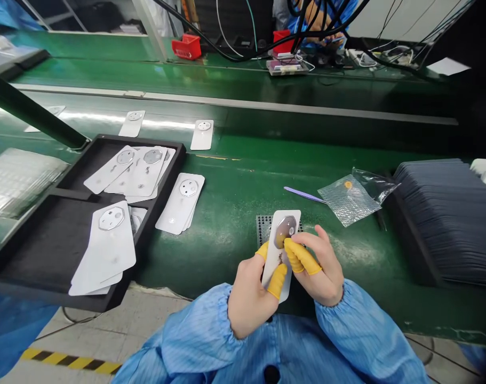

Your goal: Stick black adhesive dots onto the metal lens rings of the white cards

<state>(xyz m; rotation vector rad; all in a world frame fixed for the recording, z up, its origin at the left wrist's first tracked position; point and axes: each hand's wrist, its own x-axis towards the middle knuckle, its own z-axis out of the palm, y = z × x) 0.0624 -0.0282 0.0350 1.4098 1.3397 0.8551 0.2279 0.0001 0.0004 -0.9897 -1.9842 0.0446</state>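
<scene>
A white phone back cover point(281, 242) with an octagonal camera plate is held upright between both hands above the green bench. My left hand point(251, 290), with yellow finger cots, grips its lower left edge. My right hand point(320, 266), also in yellow cots, pinches at the camera plate near the cover's top. A small dotted black pad point(262, 226) lies on the bench just behind the cover. Blue sleeves cover both wrists.
A black tray point(46, 234) at left holds several white covers; more lie beside it point(181, 202) and on the conveyor point(202, 134). Purple tweezers point(304, 195), a bubble bag point(347, 200) and a stack of dark sheets point(443, 213) are at right. Another person works across the belt.
</scene>
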